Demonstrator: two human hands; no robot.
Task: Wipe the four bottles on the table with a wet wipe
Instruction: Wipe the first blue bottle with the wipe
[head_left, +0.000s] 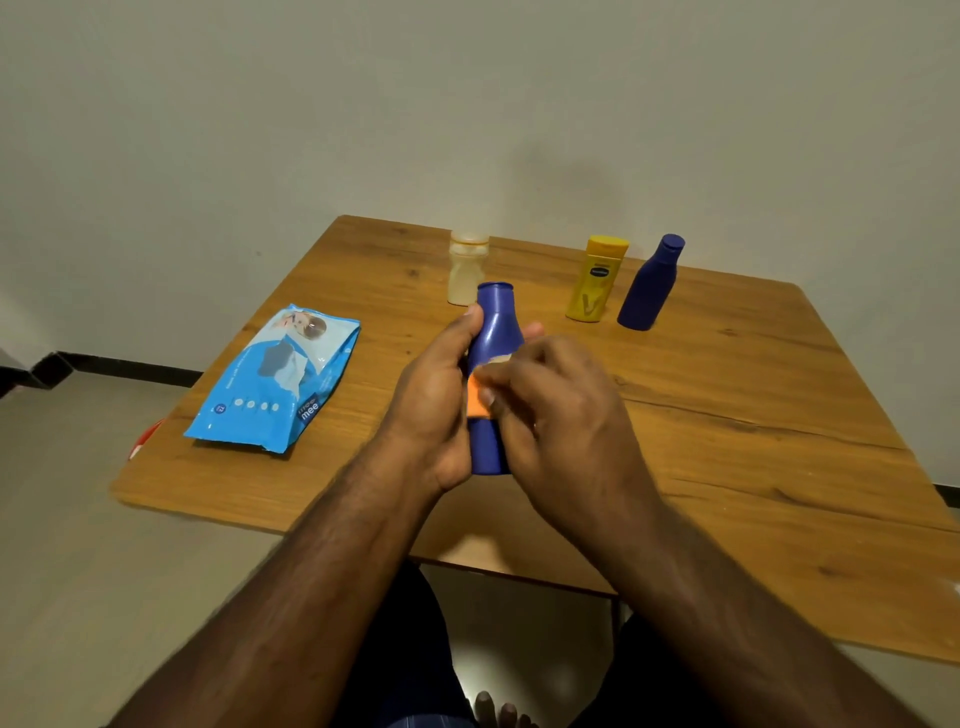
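Observation:
My left hand (436, 395) grips a blue bottle (496, 325) with an orange label, held upright above the wooden table (727, 415). My right hand (550, 410) pinches a small pale wet wipe (493, 364) against the bottle's front, covering part of the label. Further back stand three more bottles: a cream translucent bottle (466, 270), a yellow bottle (595, 280) and a second blue bottle (649, 286).
A blue pack of wet wipes (275, 379) lies on the table's left part. The table's back corner meets a plain wall. A red-and-white item (145, 439) pokes out under the left edge. My knees and toes show below the front edge.

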